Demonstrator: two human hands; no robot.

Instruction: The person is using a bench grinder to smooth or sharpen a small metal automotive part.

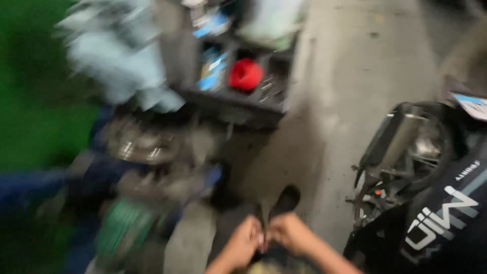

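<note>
- Left hand (pixel 242 243) and right hand (pixel 290 234) meet at the near edge, fingers closed together on a small dark object (pixel 263 238), too blurred to identify.
- A dark shoe (pixel 285 200) lies just beyond on the concrete floor (pixel 355 76).
- Far off, a red cap (pixel 245 74) sits in a tool tray (pixel 238 104).
- Scooter (pixel 431 193) at right.

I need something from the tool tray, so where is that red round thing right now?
In the head view the red round thing sits in a compartment of the dark tool tray on the concrete floor, top centre, well beyond both hands.
</note>
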